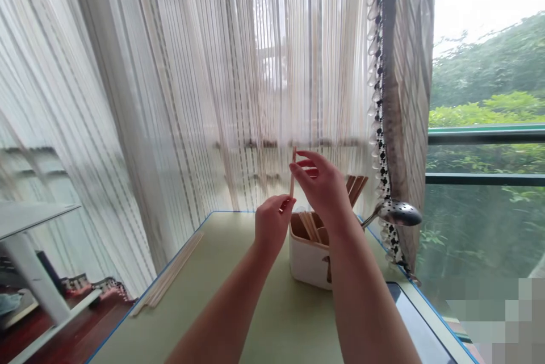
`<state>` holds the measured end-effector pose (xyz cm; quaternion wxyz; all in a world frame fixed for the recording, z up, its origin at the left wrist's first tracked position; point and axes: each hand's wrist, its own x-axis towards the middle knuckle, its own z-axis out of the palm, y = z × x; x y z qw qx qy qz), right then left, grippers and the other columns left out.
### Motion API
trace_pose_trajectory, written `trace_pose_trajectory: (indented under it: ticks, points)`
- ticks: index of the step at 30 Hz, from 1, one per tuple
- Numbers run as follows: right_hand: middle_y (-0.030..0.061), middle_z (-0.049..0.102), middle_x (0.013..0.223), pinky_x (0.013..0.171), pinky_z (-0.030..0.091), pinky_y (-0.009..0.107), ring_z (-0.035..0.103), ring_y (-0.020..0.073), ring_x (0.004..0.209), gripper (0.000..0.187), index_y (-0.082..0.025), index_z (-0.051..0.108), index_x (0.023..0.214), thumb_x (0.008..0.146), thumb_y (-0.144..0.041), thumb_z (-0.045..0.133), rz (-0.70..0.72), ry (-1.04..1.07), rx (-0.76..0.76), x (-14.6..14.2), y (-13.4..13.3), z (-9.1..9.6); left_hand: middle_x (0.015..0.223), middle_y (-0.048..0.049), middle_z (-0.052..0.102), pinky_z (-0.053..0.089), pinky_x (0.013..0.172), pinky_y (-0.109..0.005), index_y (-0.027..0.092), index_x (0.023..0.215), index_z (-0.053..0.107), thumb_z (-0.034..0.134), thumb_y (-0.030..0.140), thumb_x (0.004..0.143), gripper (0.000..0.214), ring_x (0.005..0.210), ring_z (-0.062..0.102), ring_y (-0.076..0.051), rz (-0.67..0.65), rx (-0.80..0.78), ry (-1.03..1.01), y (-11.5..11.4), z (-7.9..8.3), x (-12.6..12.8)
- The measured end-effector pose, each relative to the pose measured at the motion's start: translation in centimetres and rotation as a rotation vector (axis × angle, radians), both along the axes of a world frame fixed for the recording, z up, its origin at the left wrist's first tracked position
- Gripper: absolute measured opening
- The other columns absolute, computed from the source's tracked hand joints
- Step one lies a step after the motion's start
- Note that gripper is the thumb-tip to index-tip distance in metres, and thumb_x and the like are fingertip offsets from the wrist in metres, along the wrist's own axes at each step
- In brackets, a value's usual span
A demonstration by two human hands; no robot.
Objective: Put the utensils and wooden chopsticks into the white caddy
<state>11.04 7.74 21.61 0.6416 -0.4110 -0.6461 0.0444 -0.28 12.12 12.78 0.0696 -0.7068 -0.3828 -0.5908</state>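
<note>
Above the table, a pale wooden chopstick point(292, 186) stands nearly upright between my two hands; whether a second one lies along it I cannot tell. My left hand point(271, 225) pinches its lower end between thumb and fingers. Higher up, the thumb and fingertips of my right hand point(326, 188) close on it near the top. Just behind and below my right forearm is a white holder point(309, 264) with a brown inside, partly hidden by that arm. Light sticks point(310, 226) lean inside it, and darker wooden handles point(356, 187) stick up at its back.
A perforated metal skimmer spoon point(400, 213) juts right from the holder. Several chopsticks point(170, 276) lie along the left edge of the green table point(225, 273). A dark-edged flat device point(419, 324) lies at right. Striped sheer curtains point(191, 97) hang behind the table.
</note>
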Motion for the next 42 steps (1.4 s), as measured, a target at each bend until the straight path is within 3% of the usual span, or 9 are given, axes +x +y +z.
trace_pose_trajectory:
  ticks: [6,15,23,29,34,38,42]
  points:
    - [0.0031,0.067,0.076,0.061,0.049,0.029,0.062,0.0148,0.063,0.029,-0.021,0.063,0.1,0.078,-0.037,0.053,-0.208,-0.005,0.049,0.6,1.1,-0.7,0.07,-0.0029,0.065,0.044,0.06,-0.023,0.019,0.082,0.068,0.058,0.029,0.079,0.015,0.06,0.056,-0.011,-0.027,-0.053,0.001,-0.8,-0.6,0.6]
    - [0.0032,0.067,0.074,0.064,0.048,0.029,0.062,0.0155,0.065,0.029,-0.019,0.063,0.101,0.079,-0.031,0.051,-0.226,-0.058,0.097,1.5,1.3,-0.6,0.09,-0.0077,0.069,0.05,0.054,-0.023,0.016,0.097,0.067,0.059,0.035,0.077,0.03,0.066,0.062,-0.013,-0.492,-0.383,-0.288,0.0,-1.3,-0.3]
    - [0.0029,0.067,0.073,0.068,0.046,0.03,0.062,0.0158,0.067,0.026,-0.02,0.064,0.099,0.079,-0.03,0.051,-0.33,-0.101,0.17,1.5,0.9,-0.2,0.096,-0.0076,0.068,0.052,0.069,-0.026,0.016,0.097,0.067,0.056,0.027,0.079,0.023,0.079,0.062,-0.014,-0.423,-0.283,-0.286,0.0,-2.7,-0.7]
    - [0.003,0.067,0.068,0.065,0.045,0.029,0.061,0.0161,0.064,0.017,-0.018,0.065,0.084,0.075,-0.029,0.056,-0.251,-0.155,0.026,1.2,1.7,-0.5,0.092,-0.008,0.067,0.051,0.068,-0.027,0.015,0.092,0.067,0.057,0.026,0.078,0.02,0.076,0.061,-0.014,-0.359,-0.246,-0.219,0.9,-3.9,-0.9]
    - [0.004,0.067,0.067,0.057,0.043,0.027,0.06,0.0163,0.062,0.01,-0.018,0.065,0.07,0.069,-0.027,0.06,-0.154,-0.319,-0.205,1.2,2.8,-1.7,0.094,-0.009,0.067,0.051,0.069,-0.027,0.015,0.097,0.066,0.057,0.028,0.078,0.025,0.079,0.061,-0.015,-0.447,-0.358,-0.284,1.5,-4.7,-0.9]
    - [0.0032,0.066,0.064,0.047,0.04,0.025,0.058,0.0148,0.053,0.015,-0.02,0.066,0.078,0.064,-0.024,0.062,-0.003,-0.413,-0.431,1.5,3.9,-2.9,0.093,-0.0088,0.066,0.049,0.064,-0.025,0.015,0.097,0.066,0.06,0.033,0.076,0.028,0.077,0.06,-0.015,-0.487,-0.419,-0.303,1.7,-4.9,-0.9]
    - [0.0025,0.066,0.063,0.044,0.037,0.024,0.056,0.0139,0.05,0.013,-0.022,0.067,0.075,0.064,-0.023,0.06,0.036,-0.459,-0.5,1.5,4.3,-3.3,0.087,-0.0064,0.066,0.045,0.06,-0.023,0.016,0.09,0.068,0.063,0.035,0.073,0.026,0.074,0.056,-0.014,-0.426,-0.392,-0.259,1.2,-4.7,-0.7]
